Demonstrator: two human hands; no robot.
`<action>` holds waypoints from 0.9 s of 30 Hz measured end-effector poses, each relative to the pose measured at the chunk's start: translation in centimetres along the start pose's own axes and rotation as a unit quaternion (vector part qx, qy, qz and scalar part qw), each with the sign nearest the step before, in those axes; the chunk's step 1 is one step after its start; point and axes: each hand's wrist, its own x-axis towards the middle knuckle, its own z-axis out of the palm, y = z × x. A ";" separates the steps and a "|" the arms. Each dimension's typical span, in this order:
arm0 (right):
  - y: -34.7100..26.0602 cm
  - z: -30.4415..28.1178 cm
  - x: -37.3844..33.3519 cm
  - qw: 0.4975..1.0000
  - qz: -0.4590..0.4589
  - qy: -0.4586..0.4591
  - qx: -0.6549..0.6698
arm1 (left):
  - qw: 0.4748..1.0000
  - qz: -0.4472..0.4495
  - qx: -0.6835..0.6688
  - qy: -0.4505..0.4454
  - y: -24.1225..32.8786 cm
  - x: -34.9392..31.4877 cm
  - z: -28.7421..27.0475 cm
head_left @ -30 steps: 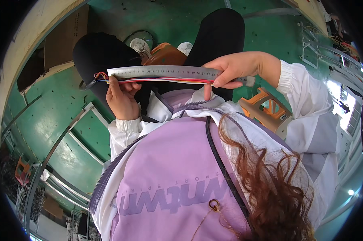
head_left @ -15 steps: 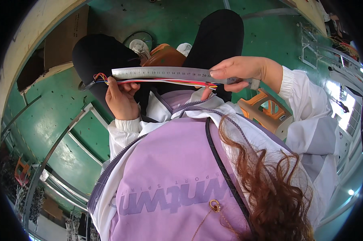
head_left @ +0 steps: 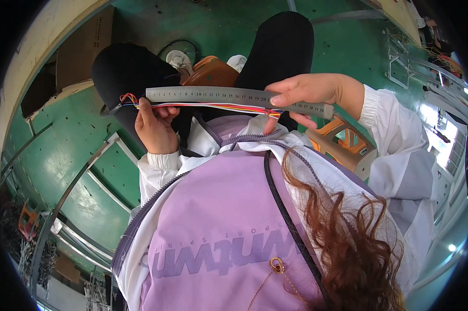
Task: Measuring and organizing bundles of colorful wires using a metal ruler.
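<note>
A steel ruler (head_left: pixel 213 95) stretches across above my lap, its far right end past my right hand. Just below it, a bundle of thin coloured wires (head_left: pixel 228 108) runs nearly alongside. My left hand (head_left: pixel 155 124) pinches the wires near the ruler's left end, where a loop of wire sticks out beyond the fingers. With thumb on top, my right hand (head_left: pixel 301 96) grips the ruler toward its right end. The wires' right ends fan out beside my right fingers; a fingertip shows below them, and whether it presses on them I cannot tell.
An orange and beige plastic object with cut-out openings (head_left: pixel 343 145) stands by my right forearm. Between my shoes is an orange-brown stool-like thing (head_left: pixel 211 71). Metal frames (head_left: pixel 107 160) stand on the green floor at left, a cardboard box (head_left: pixel 83 52) at upper left.
My right fingers have shifted and spread a little, showing more of the ruler's right end. The wires' right ends have moved slightly; my left hand stays nearly in place.
</note>
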 end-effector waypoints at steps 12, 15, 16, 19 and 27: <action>1.0 -1.4 1.6 0.997 0.009 0.019 -0.071 | 1.000 0.001 0.011 -0.005 -0.1 0.1 0.0; 1.0 -1.4 1.8 0.998 -0.004 0.004 -0.060 | 1.000 0.001 0.008 -0.004 -0.2 0.2 -0.1; 1.0 -1.3 1.8 0.998 -0.004 0.004 -0.060 | 1.000 0.000 0.008 -0.005 -0.2 0.1 -0.1; 0.9 -1.2 1.9 0.999 0.011 0.018 -0.040 | 1.000 0.000 0.010 -0.003 -0.2 0.1 -0.1; 0.8 -1.3 2.0 0.997 -0.004 -0.028 -0.068 | 1.000 0.000 0.005 -0.006 -0.3 0.1 -0.1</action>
